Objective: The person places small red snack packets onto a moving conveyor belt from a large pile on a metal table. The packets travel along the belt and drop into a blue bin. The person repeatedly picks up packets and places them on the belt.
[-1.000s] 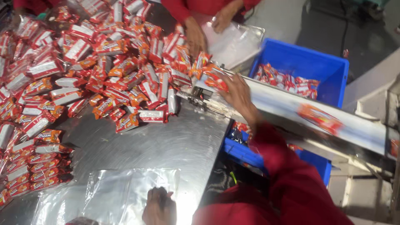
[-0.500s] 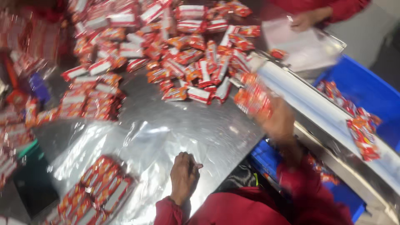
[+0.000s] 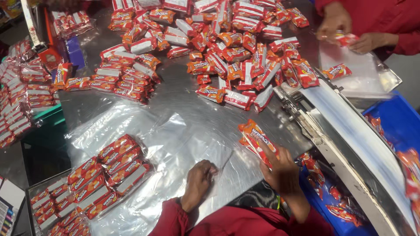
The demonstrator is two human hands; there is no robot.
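Above a steel counter [image 3: 183, 109], the right hand [image 3: 280, 172] has its grip pinched on several red snack packets [image 3: 256, 137] while the left hand [image 3: 199, 181] presses, fingers curled, on a clear plastic bag [image 3: 144, 135]; held loosely, a packet might slip out.

Left hand [image 3: 199, 180] at six o'clock, knuckles up, fingers curled and pressed down flat, red-sleeved forearm running back toward seven o'clock, right hand [image 3: 280, 168] at five o'clock, fingers closed in a grip, wrist bent, bare forearm angling down toward five o'clock
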